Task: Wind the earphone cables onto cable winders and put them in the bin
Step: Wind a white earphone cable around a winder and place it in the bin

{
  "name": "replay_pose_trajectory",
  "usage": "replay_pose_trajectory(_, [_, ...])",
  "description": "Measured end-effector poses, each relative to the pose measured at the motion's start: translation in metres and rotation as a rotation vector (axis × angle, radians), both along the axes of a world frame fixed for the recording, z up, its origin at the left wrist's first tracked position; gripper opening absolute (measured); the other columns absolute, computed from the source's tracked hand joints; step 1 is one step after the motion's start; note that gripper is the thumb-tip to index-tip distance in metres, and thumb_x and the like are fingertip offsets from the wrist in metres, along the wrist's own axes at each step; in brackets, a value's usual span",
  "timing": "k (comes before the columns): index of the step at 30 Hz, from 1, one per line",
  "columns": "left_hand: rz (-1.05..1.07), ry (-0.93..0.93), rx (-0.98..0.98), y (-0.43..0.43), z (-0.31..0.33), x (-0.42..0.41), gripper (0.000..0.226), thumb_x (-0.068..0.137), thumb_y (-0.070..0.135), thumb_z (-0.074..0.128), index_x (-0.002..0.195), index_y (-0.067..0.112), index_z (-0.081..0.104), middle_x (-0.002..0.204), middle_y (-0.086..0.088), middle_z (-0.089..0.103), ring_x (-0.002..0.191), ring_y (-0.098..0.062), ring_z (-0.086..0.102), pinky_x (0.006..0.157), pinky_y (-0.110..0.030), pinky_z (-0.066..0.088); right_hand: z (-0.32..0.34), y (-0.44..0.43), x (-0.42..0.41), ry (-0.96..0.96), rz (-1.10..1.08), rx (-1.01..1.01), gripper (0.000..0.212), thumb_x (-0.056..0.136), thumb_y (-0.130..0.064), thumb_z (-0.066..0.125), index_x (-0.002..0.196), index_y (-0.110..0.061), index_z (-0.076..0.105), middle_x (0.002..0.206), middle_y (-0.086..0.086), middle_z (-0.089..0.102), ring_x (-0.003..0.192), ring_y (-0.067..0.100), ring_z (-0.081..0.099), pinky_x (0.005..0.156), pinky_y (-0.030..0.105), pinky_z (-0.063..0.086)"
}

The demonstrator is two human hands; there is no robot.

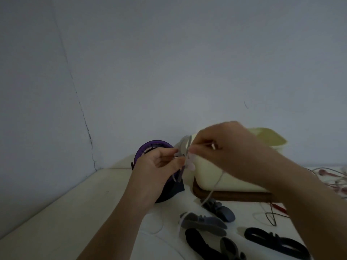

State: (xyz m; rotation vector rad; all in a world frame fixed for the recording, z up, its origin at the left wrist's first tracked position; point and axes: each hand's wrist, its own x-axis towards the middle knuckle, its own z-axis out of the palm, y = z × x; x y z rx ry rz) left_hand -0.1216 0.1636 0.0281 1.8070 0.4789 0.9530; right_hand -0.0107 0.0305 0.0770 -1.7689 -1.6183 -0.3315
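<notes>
Both hands are raised above the table in front of the cream bin (234,177). My left hand (159,166) pinches a pale grey cable winder (185,149). My right hand (221,147) pinches a thin white earphone cable (212,190) right at the winder. The cable hangs down from my right hand to the table. Several dark, fish-shaped winders (203,222) lie on the table below the hands. Blur hides how much cable sits on the held winder.
The bin stands on a brown wooden tray (234,197). A purple-rimmed dark object (154,147) stands behind my left hand. Pink and white earphone cables (334,177) tangle at the right edge. Red and dark wires (272,212) lie near the tray. A wall rises behind.
</notes>
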Motion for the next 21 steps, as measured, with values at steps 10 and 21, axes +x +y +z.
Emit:
replay_pose_trajectory(10, [-0.211,-0.011,0.023,-0.014,0.009,-0.004,0.025,0.063,0.021,0.070,0.088,0.018,0.067,0.075,0.011,0.074,0.072,0.000,0.068,0.067,-0.009,0.049,-0.002,-0.008,0.031,0.359,0.178,0.242,0.020,0.066,-0.043,0.066,0.069,-0.023,0.069,0.048,-0.017,0.054,0.045,0.002,0.041,0.046,0.009,0.030])
replay_pose_trajectory(21, [-0.263,0.043,-0.033,-0.015,0.012,-0.009,0.033,0.059,0.030,0.069,0.090,0.019,0.068,0.079,0.008,0.075,0.074,-0.002,0.069,0.067,-0.013,0.052,-0.007,0.002,0.029,0.438,0.196,0.361,0.025,0.062,-0.046,0.067,0.066,-0.021,0.070,0.059,0.000,0.062,0.053,0.005,0.047,0.052,0.013,0.036])
